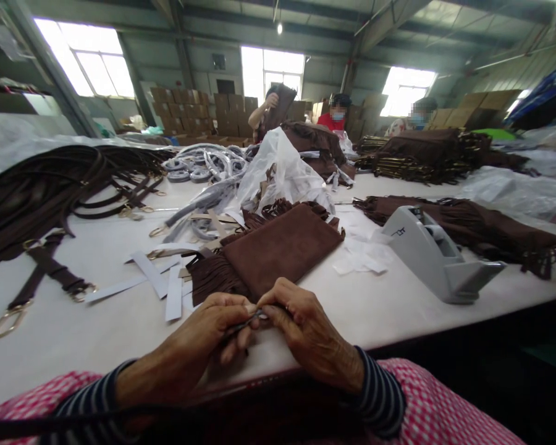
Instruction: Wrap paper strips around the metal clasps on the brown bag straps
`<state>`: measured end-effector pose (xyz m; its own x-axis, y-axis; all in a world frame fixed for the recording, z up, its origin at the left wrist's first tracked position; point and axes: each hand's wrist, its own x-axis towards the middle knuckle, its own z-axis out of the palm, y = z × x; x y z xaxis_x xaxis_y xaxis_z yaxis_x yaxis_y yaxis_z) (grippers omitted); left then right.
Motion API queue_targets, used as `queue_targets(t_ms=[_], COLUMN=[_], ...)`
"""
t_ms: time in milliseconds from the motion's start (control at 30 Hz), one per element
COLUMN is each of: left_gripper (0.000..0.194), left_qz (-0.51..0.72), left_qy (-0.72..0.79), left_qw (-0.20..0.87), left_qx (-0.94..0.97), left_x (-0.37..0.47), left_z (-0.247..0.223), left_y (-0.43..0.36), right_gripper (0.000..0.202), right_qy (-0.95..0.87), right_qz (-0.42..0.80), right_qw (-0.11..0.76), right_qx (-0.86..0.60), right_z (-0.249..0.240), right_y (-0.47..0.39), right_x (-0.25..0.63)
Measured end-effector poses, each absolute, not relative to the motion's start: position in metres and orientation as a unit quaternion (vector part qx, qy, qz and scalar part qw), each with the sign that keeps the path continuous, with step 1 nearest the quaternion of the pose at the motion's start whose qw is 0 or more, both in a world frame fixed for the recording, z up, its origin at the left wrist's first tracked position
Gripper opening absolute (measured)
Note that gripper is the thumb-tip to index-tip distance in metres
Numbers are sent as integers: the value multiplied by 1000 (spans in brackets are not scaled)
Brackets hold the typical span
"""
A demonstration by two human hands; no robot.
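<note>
Close to the table's front edge, my left hand (217, 324) and my right hand (301, 324) meet with fingertips pinched together. Between them is a small dark piece with a pale bit at its tip, mostly hidden by my fingers; I cannot make out its kind. Just beyond lies a brown fringed bag (282, 250), its flat side up and fringe spread to the left. White paper strips (151, 275) lie to the left of the bag.
A grey tape dispenser (438, 256) stands at the right. Dark leather straps (41, 191) pile up at the left, with wrapped straps (208, 162) behind. Clear plastic (280, 170) covers things mid-table. Stacked brown bags (417, 154) sit at the back right, near several co-workers.
</note>
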<state>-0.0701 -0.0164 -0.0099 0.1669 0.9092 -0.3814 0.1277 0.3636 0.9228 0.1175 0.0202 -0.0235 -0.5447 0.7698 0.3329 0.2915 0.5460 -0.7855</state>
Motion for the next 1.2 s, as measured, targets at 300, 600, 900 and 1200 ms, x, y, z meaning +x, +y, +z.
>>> queue_targets(t_ms=[300, 600, 900, 1200], left_gripper=[36, 43, 16, 17], left_qz=[333, 268, 145, 146], left_qy=[554, 507, 540, 532], left_qw=[565, 333, 36, -35], left_qx=[513, 749, 828, 833], left_x=[-66, -81, -84, -101], left_z=[-2, 35, -16, -9], left_y=[-17, -46, -23, -8], right_gripper=[40, 12, 33, 30], right_qy=[-873, -799, -561, -535], right_qz=[200, 286, 584, 584], right_qw=[292, 378, 433, 458], right_qx=[-335, -370, -396, -403], right_z=[-32, -11, -20, -13], right_y=[-16, 5, 21, 36], right_x=[122, 137, 148, 154])
